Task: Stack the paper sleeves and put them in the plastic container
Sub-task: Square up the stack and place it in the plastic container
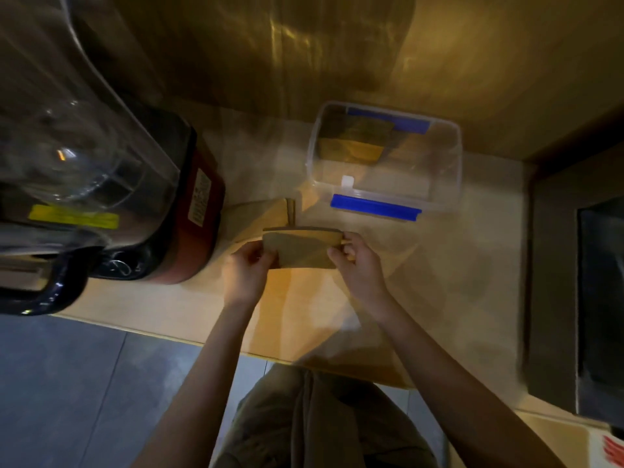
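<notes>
Nearest, above the counter (162,298), the left hand (245,267) and right hand (358,265) each pinch one end of a small stack of brown paper sleeves (300,248), held flat between them. Just beyond, more sleeves (260,216) lie on the counter beside a red-based blender (189,211) at the left. Farther off to the right stands the clear plastic container (452,170) with blue clips, open, with a stack of sleeves (353,143) in its far left corner.
</notes>
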`<state>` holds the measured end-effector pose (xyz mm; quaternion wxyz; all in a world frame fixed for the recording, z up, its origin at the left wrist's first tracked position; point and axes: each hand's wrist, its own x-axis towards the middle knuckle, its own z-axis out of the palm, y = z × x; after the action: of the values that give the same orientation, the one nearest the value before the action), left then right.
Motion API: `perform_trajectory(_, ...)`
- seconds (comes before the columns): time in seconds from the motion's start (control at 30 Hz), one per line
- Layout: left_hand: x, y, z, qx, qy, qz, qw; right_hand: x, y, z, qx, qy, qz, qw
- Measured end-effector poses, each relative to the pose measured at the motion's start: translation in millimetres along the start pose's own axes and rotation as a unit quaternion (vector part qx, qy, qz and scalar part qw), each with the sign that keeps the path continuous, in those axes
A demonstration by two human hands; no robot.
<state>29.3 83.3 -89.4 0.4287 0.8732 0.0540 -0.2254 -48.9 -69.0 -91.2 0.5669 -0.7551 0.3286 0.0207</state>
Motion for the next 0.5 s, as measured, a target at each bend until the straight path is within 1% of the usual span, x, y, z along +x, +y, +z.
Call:
perform_trajectory(0.1, 11, 4, -18, -0.034, 0.072, -0.043, 0.996, 25, -23, 20, -0.012, -0.020, -0.001, 1.000)
perform_trajectory(0.27, 23, 6, -28, -0.068, 0.177, -0.060, 0.980, 58, -42, 55, 0.018, 0.023, -0.010, 1.000)
perform_trajectory(0.3, 25, 6, -26, -0.074, 0.185, -0.062, 0.978, 62, -42, 61, 0.011, 0.028, -0.014, 0.999)
perform_trajectory(0.37, 30, 3, -22, -0.084, 0.172, -0.069, 0.979, 71, -40, 70, -0.009, 0.037, -0.019, 0.999)
perform_trajectory(0.5, 43, -5, -16, -0.083, 0.137, -0.081, 0.984, 83, -28, 78, -0.101, 0.054, -0.016, 0.993)
